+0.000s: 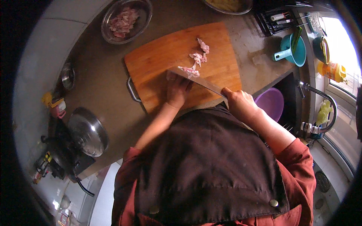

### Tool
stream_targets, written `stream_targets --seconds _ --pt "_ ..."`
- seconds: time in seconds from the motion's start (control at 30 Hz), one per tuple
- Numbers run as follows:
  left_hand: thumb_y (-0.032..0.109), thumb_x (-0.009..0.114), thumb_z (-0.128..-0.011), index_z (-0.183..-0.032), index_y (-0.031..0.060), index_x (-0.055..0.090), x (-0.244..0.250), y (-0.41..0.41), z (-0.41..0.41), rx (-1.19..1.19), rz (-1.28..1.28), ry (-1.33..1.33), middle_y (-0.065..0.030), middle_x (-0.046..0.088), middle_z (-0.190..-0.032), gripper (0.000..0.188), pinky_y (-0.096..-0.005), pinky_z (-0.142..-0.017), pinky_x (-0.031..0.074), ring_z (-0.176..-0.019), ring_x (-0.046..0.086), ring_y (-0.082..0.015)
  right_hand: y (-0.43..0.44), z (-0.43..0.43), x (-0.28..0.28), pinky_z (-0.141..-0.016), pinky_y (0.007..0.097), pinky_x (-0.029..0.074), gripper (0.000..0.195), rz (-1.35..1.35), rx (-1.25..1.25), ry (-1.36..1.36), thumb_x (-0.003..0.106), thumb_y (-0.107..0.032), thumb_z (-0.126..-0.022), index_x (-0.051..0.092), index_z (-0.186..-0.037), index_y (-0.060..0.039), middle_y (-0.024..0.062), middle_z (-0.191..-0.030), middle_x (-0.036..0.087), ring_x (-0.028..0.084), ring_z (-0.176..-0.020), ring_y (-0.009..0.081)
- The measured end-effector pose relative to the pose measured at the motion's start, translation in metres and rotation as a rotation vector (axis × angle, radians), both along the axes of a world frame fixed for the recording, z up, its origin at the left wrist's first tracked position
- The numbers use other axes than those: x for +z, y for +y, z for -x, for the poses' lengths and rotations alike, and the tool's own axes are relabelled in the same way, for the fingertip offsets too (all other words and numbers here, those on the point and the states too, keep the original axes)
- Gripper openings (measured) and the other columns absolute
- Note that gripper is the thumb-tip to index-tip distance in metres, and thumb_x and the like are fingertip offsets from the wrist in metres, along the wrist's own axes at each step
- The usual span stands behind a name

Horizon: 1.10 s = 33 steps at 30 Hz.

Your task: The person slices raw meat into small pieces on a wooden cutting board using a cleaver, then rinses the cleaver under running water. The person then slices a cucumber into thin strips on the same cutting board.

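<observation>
My right hand grips the handle of a wide-bladed kitchen knife. The blade slants up and left across the wooden cutting board. Its far end is beside a strip of raw meat, pale with fat. Just below the blade, my left hand is low over the board, close to the blade and the meat. The blade partly covers its fingertips, so whether they pinch anything is hidden. More raw meat pieces trail away toward the board's far side.
A metal bowl of sliced raw meat stands beyond the board, with another bowl of yellowish food at the top edge. On the right are a turquoise scoop, a purple basin in the sink and a faucet. A pot lid lies left.
</observation>
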<state>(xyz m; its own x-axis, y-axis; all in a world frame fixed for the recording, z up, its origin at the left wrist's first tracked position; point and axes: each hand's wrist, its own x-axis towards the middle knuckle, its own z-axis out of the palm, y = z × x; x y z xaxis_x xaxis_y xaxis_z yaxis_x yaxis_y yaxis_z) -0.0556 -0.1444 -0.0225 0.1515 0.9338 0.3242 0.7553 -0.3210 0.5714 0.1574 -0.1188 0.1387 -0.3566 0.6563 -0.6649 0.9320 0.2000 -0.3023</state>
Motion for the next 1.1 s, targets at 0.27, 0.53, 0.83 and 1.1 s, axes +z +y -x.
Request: stream_targets --seconds 0.27,0.53,0.83,1.1 --pt "0.016 0.066 -0.073 -0.098 0.0133 0.064 -0.005 0.003 0.000 0.009 0.022 -0.003 -0.0090 0.055 -0.108 0.026 -0.0503 -0.094 0.035 -0.109 0.045 -0.0344 0.041 0.062 -0.051 -0.070 0.0467 0.048 0.034 -0.046 0.107 0.037 0.047 -0.005 -0.076 0.053 -0.109 -0.0134 0.0210 -0.084 0.061 0.060 -0.081 0.0380" --pt "0.018 0.065 -0.075 -0.095 0.0101 0.064 0.018 0.004 -0.002 0.027 -0.048 0.052 -0.0103 0.055 -0.107 0.021 -0.0445 -0.092 0.039 -0.104 0.048 -0.0333 0.005 -0.022 -0.020 -0.070 0.0463 0.048 0.030 0.100 -0.051 -0.085 0.051 -0.007 -0.076 0.055 -0.105 -0.0138 0.0175 -0.087 0.063 0.061 -0.086 0.0356" --pt "0.012 0.064 -0.074 -0.096 0.0085 0.061 0.011 0.014 -0.011 0.033 0.192 -0.443 -0.0098 0.056 -0.106 0.023 -0.0417 -0.089 0.040 -0.104 0.049 -0.0318 0.063 0.103 -0.063 -0.072 0.0443 0.050 0.030 -0.042 0.095 0.109 0.053 -0.008 -0.075 0.054 -0.104 -0.0024 0.0185 -0.090 0.063 0.061 -0.086 0.0363" --pt "0.004 0.067 -0.070 -0.088 0.0070 0.061 0.023 -0.004 0.002 0.007 -0.011 -0.123 -0.0059 0.055 -0.100 0.019 -0.0382 -0.087 0.041 -0.102 0.047 -0.0276 0.065 -0.027 -0.058 -0.066 0.0440 0.050 0.019 -0.066 0.022 0.191 0.049 -0.015 -0.083 0.063 -0.096 -0.0115 0.0204 -0.079 0.062 0.062 -0.075 0.0358"
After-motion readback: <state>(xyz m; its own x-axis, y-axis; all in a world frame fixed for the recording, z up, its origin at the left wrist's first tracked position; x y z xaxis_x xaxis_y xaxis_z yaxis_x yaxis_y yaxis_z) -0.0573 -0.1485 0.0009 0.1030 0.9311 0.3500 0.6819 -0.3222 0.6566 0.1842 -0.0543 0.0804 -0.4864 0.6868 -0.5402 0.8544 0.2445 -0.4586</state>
